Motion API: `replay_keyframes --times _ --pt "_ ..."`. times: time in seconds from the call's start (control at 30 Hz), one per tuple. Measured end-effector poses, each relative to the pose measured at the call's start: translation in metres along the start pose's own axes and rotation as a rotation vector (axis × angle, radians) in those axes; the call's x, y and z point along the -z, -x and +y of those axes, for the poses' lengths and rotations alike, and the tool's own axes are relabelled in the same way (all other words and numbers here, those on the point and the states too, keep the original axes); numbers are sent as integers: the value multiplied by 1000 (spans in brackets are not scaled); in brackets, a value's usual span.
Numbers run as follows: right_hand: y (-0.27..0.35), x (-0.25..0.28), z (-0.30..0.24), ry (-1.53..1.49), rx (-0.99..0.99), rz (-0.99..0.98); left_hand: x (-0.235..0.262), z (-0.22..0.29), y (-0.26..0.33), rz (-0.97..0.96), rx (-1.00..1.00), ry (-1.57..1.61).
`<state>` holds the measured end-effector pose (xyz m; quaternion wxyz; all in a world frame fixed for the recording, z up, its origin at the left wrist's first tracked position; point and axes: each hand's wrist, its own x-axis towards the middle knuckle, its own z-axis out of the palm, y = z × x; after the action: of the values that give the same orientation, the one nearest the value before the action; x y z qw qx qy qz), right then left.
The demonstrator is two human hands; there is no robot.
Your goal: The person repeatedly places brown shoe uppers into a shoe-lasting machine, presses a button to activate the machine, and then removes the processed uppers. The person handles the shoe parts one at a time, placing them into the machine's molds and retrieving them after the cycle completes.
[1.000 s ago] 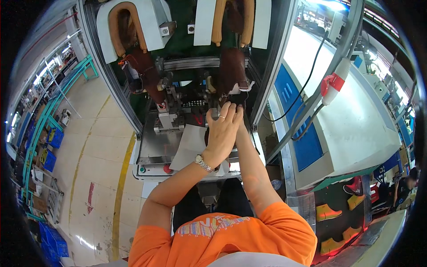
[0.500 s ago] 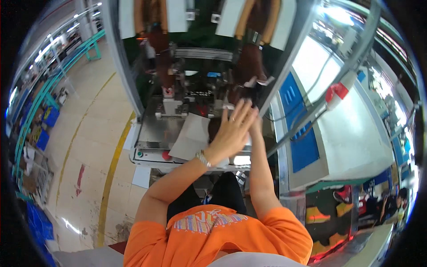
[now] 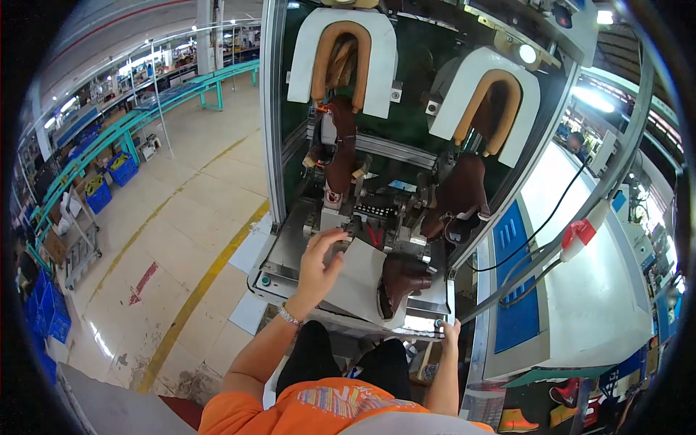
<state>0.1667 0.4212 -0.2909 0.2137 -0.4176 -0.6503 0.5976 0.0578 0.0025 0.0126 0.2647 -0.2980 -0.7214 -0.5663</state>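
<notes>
My left hand [image 3: 319, 267] is raised over the machine's front table [image 3: 285, 267], fingers apart and holding nothing, beside a pale sheet [image 3: 357, 272]. At the table's right front corner, my right hand [image 3: 451, 333] touches the edge next to a green button [image 3: 438, 323]; its fingers are partly hidden. A brown leather boot upper [image 3: 400, 281] lies on the sheet's right side, between my hands. Behind it, one brown boot [image 3: 339, 156] sits on the left fixture and another brown boot [image 3: 458, 190] leans on the right one.
Tan U-shaped pads [image 3: 324, 61] on white plates hang above both fixtures. Another green button [image 3: 266, 280] is at the table's left front. A grey pole [image 3: 551, 239] and a white-and-blue cabinet [image 3: 587, 290] stand at the right. Yellow-lined floor [image 3: 170, 254] lies left.
My hands have parted from near the right-hand boot: the left came over the sheet, the right dropped to the front corner. My view has tilted up, showing more of the pads.
</notes>
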Motion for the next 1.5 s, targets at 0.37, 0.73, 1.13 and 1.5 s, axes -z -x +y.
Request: replay_keyframes --times 0.37,0.73,1.13,1.5 --pt "103 -19 -154 198 744 734 46 -54 -12 245 198 138" --pt "254 -217 -465 -29 1629 -258 23 -48 10 207 277 264" --pt "242 -212 -519 8 1961 106 86 -62 5 328 323 262" --pt "185 -70 -387 -153 1175 -350 -13 37 4 -362 644 1198"
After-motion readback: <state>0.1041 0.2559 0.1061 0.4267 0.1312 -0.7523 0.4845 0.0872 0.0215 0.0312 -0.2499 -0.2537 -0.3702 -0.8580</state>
